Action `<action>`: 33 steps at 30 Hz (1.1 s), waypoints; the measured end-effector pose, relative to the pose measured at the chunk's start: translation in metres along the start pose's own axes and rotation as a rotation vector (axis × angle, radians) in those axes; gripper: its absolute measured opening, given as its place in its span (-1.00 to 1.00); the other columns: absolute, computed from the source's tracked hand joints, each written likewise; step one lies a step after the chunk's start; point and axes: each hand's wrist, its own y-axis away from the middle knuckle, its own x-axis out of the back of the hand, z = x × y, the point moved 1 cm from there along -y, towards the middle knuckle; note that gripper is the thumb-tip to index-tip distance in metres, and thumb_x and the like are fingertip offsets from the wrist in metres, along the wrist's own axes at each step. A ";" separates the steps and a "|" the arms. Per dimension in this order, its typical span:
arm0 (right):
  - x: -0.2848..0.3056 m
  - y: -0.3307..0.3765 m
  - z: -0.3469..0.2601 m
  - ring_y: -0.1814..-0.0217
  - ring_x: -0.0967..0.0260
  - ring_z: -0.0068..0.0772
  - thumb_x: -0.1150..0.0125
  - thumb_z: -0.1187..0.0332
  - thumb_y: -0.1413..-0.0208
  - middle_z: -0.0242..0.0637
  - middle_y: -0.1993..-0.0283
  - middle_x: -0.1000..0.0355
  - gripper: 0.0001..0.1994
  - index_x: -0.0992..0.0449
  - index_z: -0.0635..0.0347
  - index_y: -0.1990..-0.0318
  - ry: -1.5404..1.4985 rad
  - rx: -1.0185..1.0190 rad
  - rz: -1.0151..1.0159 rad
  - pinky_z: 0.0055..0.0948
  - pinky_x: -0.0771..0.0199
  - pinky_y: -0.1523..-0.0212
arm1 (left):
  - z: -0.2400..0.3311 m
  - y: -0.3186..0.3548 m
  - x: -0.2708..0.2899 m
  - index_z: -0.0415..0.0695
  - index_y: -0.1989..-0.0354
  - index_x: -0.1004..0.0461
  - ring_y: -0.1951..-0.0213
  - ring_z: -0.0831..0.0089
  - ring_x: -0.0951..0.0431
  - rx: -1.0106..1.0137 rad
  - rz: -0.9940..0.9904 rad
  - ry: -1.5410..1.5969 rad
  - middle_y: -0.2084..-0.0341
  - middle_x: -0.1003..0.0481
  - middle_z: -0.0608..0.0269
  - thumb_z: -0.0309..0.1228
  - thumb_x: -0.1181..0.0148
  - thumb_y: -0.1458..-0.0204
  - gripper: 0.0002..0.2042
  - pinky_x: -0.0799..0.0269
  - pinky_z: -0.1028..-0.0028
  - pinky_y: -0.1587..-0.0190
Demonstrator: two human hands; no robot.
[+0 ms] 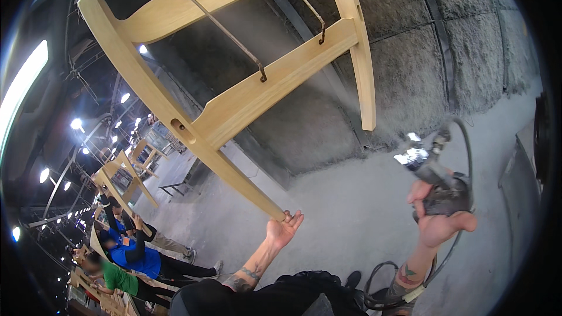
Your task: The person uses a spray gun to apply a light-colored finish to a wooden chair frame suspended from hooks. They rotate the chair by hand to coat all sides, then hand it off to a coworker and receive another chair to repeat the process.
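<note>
A pale wooden chair frame hangs tilted on two thin metal hooks caught in its lower crossrail. My left hand is at the bottom tip of its left leg, thumb and fingers closed about the wood, some fingertips reaching past it. On the right, my right hand is wrapped round a spray gun, slightly blurred by motion. Shiny foil-like material covers part of the gun's head, which points up and left, apart from the frame. A dark hose loops from the gun down past my right forearm.
A dust-coated panelled wall stands behind the frame, above a grey floor. At lower left, a person in blue handles another wooden chair frame; a person in green is nearer. A low dark table stands beyond.
</note>
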 end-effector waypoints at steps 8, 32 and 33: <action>-0.043 -0.015 -0.002 0.56 -0.48 -0.26 0.22 -0.59 -0.12 -0.05 0.51 -0.48 0.09 -0.50 0.63 0.11 -0.220 -0.008 0.070 -0.54 -0.20 0.72 | -0.002 0.004 -0.006 -0.18 0.38 -0.38 -0.11 0.08 -0.52 -0.010 -0.054 -0.029 0.48 -0.46 0.21 -0.29 0.30 -0.47 -0.60 -0.31 0.00 -0.42; -0.007 0.045 -0.122 0.69 -0.32 -0.41 0.31 -0.67 -0.08 -0.23 0.56 -0.37 0.06 -0.45 0.42 0.10 0.196 0.032 0.351 -0.60 -0.07 0.80 | 0.006 -0.077 -0.012 -0.16 0.32 -0.31 -0.06 -0.04 -0.54 -0.059 -0.168 -0.086 0.48 -0.37 0.21 0.03 0.42 -0.48 -0.46 -0.32 -0.08 -0.40; -0.012 0.047 -0.135 0.71 -0.27 -0.46 0.32 -0.64 -0.11 -0.27 0.58 -0.33 0.02 -0.44 0.40 0.12 0.186 0.077 0.427 -0.61 -0.04 0.82 | 0.006 -0.092 -0.016 -0.16 0.33 -0.31 -0.05 -0.08 -0.55 -0.068 -0.156 -0.080 0.51 -0.35 0.20 0.05 0.43 -0.47 -0.45 -0.32 -0.11 -0.39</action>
